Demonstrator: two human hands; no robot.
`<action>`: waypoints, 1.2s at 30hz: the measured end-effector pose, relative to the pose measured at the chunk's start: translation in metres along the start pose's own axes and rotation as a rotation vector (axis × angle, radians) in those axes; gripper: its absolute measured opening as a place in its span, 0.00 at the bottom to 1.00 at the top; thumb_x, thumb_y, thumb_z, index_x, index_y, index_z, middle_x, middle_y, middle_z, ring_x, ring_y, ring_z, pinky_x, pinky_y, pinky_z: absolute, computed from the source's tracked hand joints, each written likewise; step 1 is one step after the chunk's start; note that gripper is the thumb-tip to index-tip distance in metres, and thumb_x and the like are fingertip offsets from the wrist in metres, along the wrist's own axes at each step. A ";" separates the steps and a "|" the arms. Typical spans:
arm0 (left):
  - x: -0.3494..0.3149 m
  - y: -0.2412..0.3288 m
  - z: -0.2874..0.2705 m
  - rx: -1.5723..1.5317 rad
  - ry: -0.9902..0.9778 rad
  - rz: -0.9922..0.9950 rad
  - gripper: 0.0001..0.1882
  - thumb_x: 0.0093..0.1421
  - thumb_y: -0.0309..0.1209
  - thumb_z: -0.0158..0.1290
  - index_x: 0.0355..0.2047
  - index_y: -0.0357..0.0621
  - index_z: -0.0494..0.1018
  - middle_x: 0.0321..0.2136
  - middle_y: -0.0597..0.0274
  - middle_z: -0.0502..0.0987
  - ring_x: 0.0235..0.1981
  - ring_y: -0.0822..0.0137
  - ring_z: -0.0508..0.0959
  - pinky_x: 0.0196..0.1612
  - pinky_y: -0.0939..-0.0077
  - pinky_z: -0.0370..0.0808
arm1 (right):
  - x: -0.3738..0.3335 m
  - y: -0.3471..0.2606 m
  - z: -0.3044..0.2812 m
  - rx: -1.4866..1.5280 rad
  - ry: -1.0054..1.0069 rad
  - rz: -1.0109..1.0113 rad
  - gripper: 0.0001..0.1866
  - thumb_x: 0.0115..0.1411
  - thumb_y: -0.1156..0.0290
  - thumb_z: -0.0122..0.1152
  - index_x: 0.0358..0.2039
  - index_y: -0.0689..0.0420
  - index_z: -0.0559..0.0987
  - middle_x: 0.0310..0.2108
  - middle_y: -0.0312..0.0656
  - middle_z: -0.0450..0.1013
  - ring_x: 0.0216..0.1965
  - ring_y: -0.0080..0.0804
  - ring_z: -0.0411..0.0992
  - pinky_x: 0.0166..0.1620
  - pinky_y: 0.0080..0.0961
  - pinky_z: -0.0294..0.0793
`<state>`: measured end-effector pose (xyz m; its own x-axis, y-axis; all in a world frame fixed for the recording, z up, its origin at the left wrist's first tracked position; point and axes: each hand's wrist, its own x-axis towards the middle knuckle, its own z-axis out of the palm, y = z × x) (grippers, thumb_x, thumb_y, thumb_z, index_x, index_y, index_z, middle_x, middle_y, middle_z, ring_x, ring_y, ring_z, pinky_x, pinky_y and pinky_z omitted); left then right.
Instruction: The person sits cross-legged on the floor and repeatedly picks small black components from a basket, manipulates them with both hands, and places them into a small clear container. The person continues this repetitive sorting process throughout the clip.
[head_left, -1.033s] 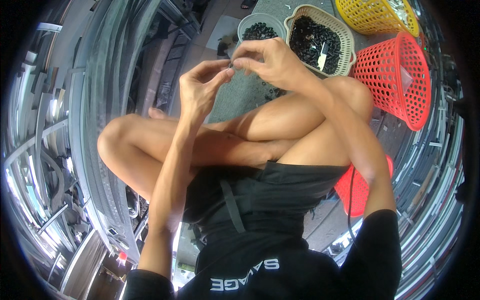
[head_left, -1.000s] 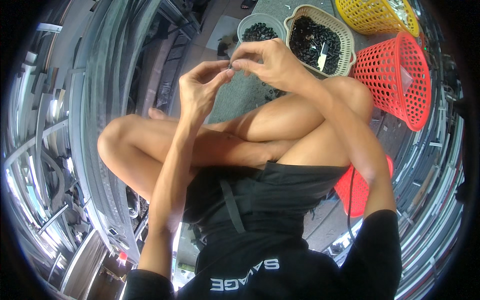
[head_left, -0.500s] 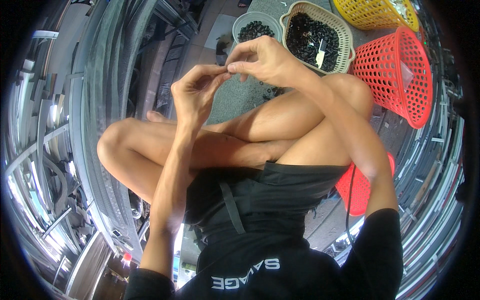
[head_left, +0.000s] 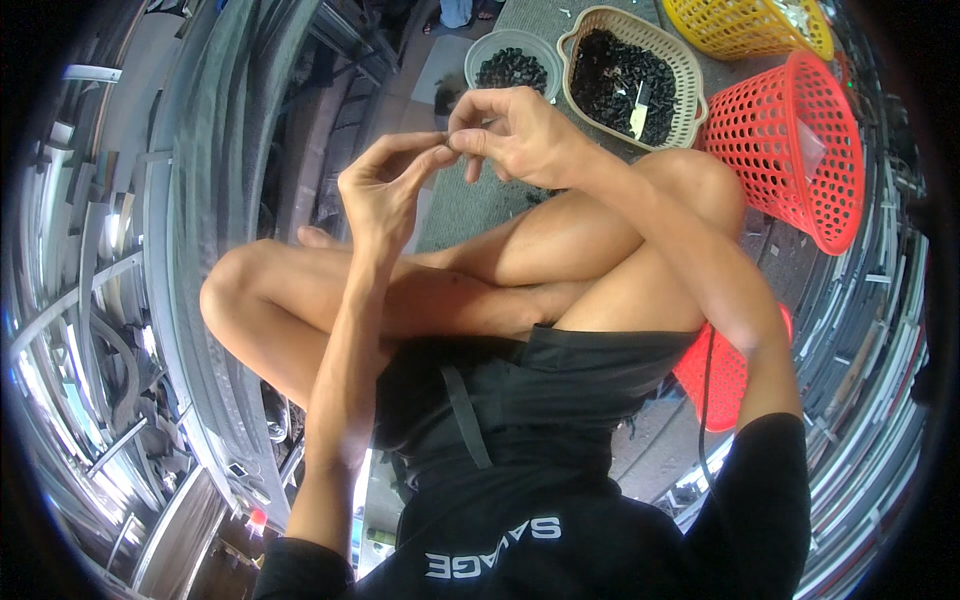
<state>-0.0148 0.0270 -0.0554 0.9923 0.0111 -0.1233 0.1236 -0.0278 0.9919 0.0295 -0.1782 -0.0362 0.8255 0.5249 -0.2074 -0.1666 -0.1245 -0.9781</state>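
Note:
Over my crossed legs, my left hand (head_left: pixel 384 192) and my right hand (head_left: pixel 525 138) meet fingertip to fingertip. Both are closed in a pinch. What sits between the fingertips is tiny and dark, mostly covered by the fingers, so its kind cannot be made out. Just beyond my right hand stands a translucent round tub (head_left: pixel 474 62) holding small black pieces (head_left: pixel 512 70). To its right, a beige two-handled basket (head_left: pixel 690 118) holds many more black pieces. A knife-like tool (head_left: pixel 638 112) with a pale yellow handle lies on top of those.
A red perforated basket (head_left: pixel 760 140) lies tilted at the right, below a yellow basket (head_left: pixel 745 30) with white bits. Another red basket (head_left: pixel 715 375) is by my right hip. Long metal profiles (head_left: pixel 850 400) line both sides. Another person's legs (head_left: pixel 456 12) show at the top edge.
Both hands stay pinched together, with my right hand slightly lower and its fingers shifted a little. More of another person's legs and feet has come into view at the top.

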 end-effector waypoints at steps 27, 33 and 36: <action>0.016 -0.009 -0.011 -0.225 0.021 -0.161 0.14 0.71 0.29 0.59 0.50 0.27 0.78 0.41 0.49 0.84 0.42 0.63 0.85 0.51 0.71 0.83 | -0.003 0.077 -0.005 -1.288 -0.016 -0.088 0.06 0.61 0.79 0.60 0.40 0.65 0.78 0.37 0.55 0.80 0.40 0.60 0.82 0.43 0.51 0.83; 0.011 -0.004 -0.008 -0.329 -0.026 -0.199 0.17 0.72 0.31 0.59 0.51 0.26 0.75 0.45 0.43 0.83 0.46 0.59 0.86 0.52 0.69 0.84 | 0.010 0.090 -0.001 -1.362 0.055 -0.184 0.06 0.64 0.76 0.54 0.39 0.62 0.77 0.39 0.53 0.78 0.38 0.55 0.82 0.38 0.46 0.84; 0.009 -0.003 -0.005 -0.405 -0.068 -0.242 0.17 0.72 0.32 0.58 0.52 0.28 0.74 0.46 0.43 0.83 0.48 0.58 0.86 0.53 0.69 0.84 | 0.009 0.093 0.002 -1.377 -0.010 -0.207 0.06 0.64 0.75 0.54 0.38 0.61 0.77 0.39 0.51 0.78 0.39 0.52 0.82 0.39 0.45 0.84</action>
<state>-0.0067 0.0325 -0.0588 0.9352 -0.0963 -0.3408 0.3520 0.3598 0.8641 0.0200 -0.1831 -0.1293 0.7648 0.6407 -0.0680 0.6205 -0.7608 -0.1904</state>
